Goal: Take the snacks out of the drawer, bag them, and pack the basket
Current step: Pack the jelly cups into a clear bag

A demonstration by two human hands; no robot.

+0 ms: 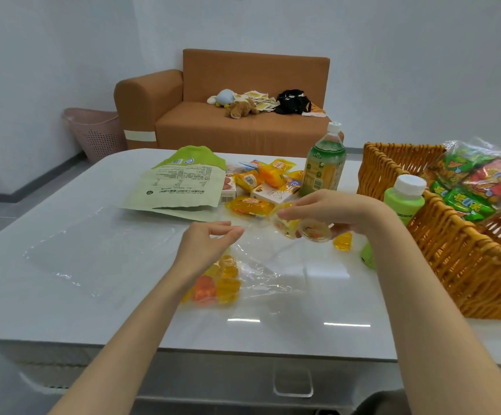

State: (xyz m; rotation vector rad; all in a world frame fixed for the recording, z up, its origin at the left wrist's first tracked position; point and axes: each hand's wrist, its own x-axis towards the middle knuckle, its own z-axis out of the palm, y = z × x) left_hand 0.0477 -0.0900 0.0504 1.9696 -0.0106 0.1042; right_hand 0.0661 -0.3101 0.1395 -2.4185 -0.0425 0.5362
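The white worktop (93,295) carries a wicker basket (468,265) at its right edge, with packaged snacks (477,181) inside. A clear plastic bag (261,265) lies mid-worktop, holding orange and yellow jellies (222,283). The left hand (207,241) pinches the bag's mouth. The right hand (333,211) grasps two jelly cups (306,229) just beside that opening.

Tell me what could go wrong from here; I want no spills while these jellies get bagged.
The right hand holds jelly cups at its fingertips; one could slip and miss the bag. The left hand seems to pinch only one thin edge, so the bag's mouth may collapse. The bottle stands upright just behind the right hand; a careless sweep could tip it.
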